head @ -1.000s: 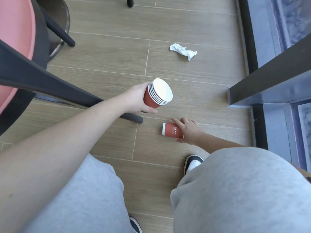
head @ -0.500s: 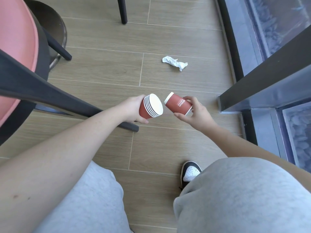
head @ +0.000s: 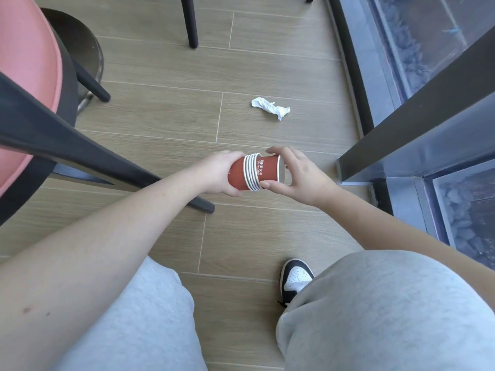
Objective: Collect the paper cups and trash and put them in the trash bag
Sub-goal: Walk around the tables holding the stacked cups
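A stack [head: 242,173] of red paper cups lies sideways in mid-air above the floor [head: 166,121], its white rims pointing right. A single red cup [head: 267,168] with white lettering sits mouth-first in the open end of the stack, its base facing right and most of its wall outside. The left hand [head: 218,174] wraps the stack's closed end, its fingers curled shut around the cups from the left. The right hand [head: 300,175] holds the single cup from the right, thumb on its near side and fingers [head: 276,150] arched over its far side, closed on it at the base. Both bare forearms reach in from the near edge over grey trousers [head: 375,303]. A black and white shoe [head: 296,277] stands on the floor just near of the hands, to the right. Farther off, beyond the cups and slightly right, a crumpled white tissue [head: 270,107] lies alone on the wood-look planks, well apart from the hands. On the left a dark slanted chair leg [head: 107,162] crosses under the left forearm, with a pink seat [head: 24,76] above it. Another dark leg [head: 189,21] stands at the far edge. On the right a dark window frame [head: 417,116] borders the floor.
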A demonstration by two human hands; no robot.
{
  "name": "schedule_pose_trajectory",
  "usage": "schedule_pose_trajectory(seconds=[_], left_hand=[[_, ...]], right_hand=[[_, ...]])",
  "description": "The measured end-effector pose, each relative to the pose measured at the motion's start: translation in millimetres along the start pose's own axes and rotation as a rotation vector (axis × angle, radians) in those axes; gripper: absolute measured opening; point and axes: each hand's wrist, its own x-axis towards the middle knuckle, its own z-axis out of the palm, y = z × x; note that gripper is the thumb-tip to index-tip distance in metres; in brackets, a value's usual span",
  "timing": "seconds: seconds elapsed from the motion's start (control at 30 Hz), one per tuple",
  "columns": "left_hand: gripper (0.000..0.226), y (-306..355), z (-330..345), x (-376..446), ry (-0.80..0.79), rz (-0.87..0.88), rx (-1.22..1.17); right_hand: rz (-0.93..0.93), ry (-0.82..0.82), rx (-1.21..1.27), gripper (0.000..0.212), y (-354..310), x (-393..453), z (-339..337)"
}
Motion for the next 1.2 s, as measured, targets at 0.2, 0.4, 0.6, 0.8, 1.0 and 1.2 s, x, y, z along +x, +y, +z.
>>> schedule_pose_trajectory(seconds=[0.2, 0.4, 0.6, 0.8, 1.0, 1.2], left_hand=[[0.049, 30.0, 2.8, 1.8, 0.104, 0.132, -0.041], [0.050, 47.8, -2.1, 1.6, 0.213, 0.176, -0.070], [0.046, 48.1, 2.1, 1.7, 0.187, 0.077, -0.235], [0.059, 39.6, 1.1, -3.1, 0.183, -0.037, -0.579], [0.081, 51.3, -9.9, -31.7, 0.303, -0.144, -0.751], [0.080, 104.4, -36.5, -103.1, 0.367, -0.304, -0.826]], right_hand=[[-0.004, -0.008, 0.178, 0.086, -14.0, -3.7, 6.4], [-0.015, 0.075, 0.222, 0.087, -17.2, -4.7, -1.9], [0.034, -0.057, 0.215, 0.073, -20.6, 8.0, -26.8], [0.123, 0.042, 0.503, 0.065, -31.6, 26.4, -52.1], [0.219, 0.018, 0.539, 0.056, -59.8, 19.1, -73.3], [0.271, 0.025, 0.595, 0.056, -126.6, -5.8, -126.9]])
